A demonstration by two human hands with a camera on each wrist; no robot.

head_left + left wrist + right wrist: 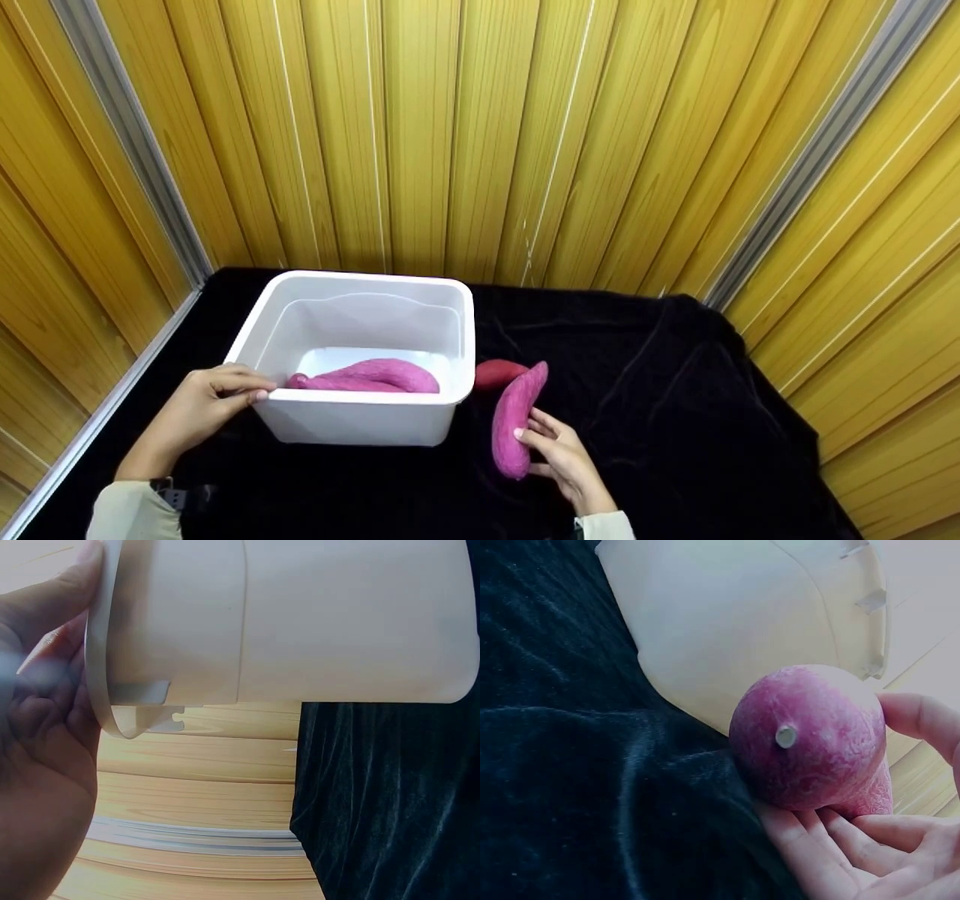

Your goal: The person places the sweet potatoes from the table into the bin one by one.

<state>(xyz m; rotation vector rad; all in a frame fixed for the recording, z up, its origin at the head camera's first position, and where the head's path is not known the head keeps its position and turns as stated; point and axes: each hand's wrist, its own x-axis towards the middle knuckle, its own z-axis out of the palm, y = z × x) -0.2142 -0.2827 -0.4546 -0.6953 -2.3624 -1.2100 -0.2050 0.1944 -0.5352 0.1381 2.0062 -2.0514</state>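
My left hand (196, 411) pinches the near left corner of a white plastic bin (360, 420), thumb and fingers on either side of its rim in the left wrist view. Inside the bin lie pink sweet potatoes (394, 371), partly hidden by the near wall. To the bin's right, my right hand (562, 454) grips another curved pink sweet potato (514, 424), thumb on one side and fingers on the other. The right wrist view looks onto its rounded end (817, 757), where a small pale peg sticks out. Behind it is a smooth red object (496, 373), partly covered.
A black velvety cloth (645, 420) with folds covers the surface under the bin. Yellow wood-patterned panels (420, 135) stand at the back and both sides, with grey metal strips (810, 165) at the corners.
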